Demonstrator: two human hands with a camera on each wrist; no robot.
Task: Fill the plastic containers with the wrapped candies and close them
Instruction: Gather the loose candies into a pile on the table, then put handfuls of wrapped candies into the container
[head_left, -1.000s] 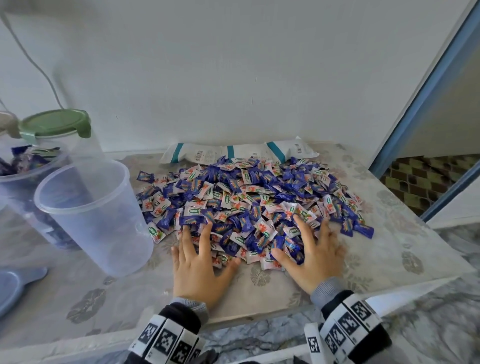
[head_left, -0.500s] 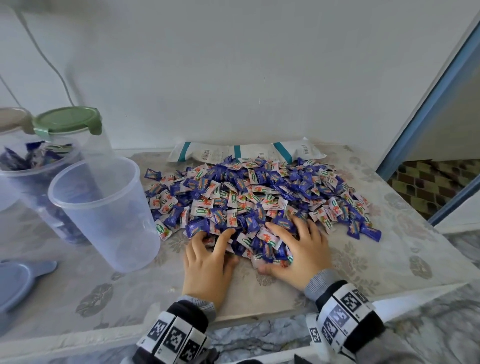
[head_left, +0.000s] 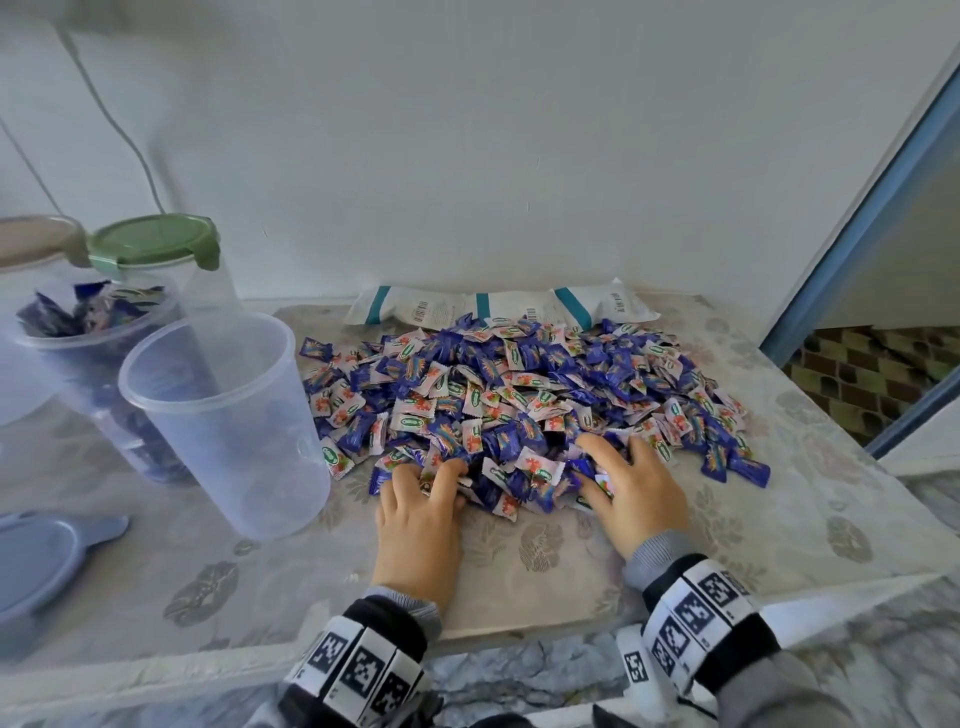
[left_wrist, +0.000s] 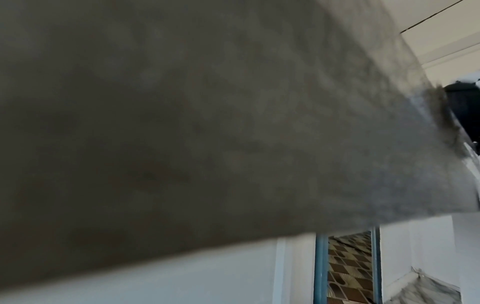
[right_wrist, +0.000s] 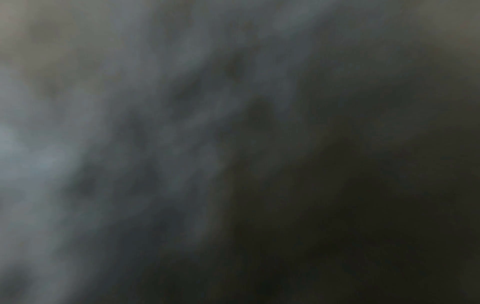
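A big heap of wrapped candies (head_left: 519, 395), blue and white, lies on the patterned tabletop (head_left: 519, 551) in the head view. Both hands dig into its near edge. My left hand (head_left: 421, 493) has its fingers curled into candies at the front left of the heap. My right hand (head_left: 623, 478) curls over candies at the front right, thumb tucked under them. An empty clear plastic container (head_left: 223, 415) stands upright just left of the heap. Behind it stands a second container (head_left: 98, 332) with candies inside and no lid. Both wrist views are dark blurs showing no fingers.
A container with a green lid (head_left: 156, 244) stands at the back left. A loose blue lid (head_left: 41, 561) lies at the near left. White packets (head_left: 498, 306) lie against the wall behind the heap. The table ends at the right, beside a doorway (head_left: 857, 374).
Both hands have gone from flat and spread on the heap to drawn together with fingers curled into the candies at its near edge. The containers have not moved.
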